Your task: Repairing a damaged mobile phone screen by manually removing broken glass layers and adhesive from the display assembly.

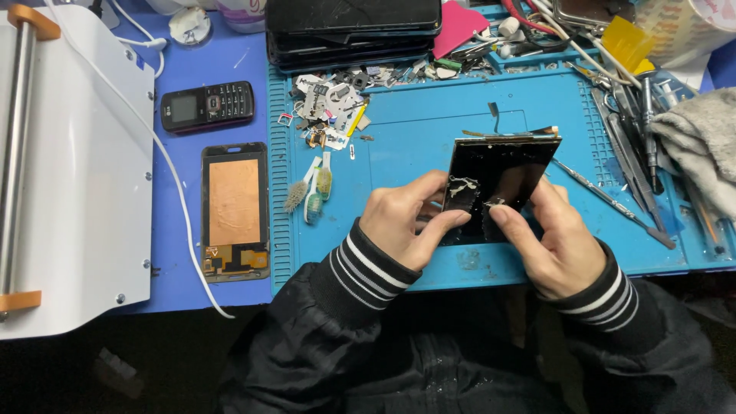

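Note:
A black phone display panel (502, 172) with a thin ribbon cable at its top edge is held tilted above the blue work mat (414, 138). My left hand (406, 218) grips its lower left edge, thumb lying across the glass. My right hand (552, 238) holds the lower right side, and its thumb and forefinger pinch a small flake of residue on the glass surface. Pale patches of glue or film show on the panel near my thumbs.
A phone frame with a copper back (234, 211) and a small black keypad phone (207, 106) lie left of the mat. Toothbrushes (313, 192), small parts (330, 100), stacked black screens (353, 31), metal tools (629, 146), a grey cloth (701, 142) and a white machine (69, 169) surround it.

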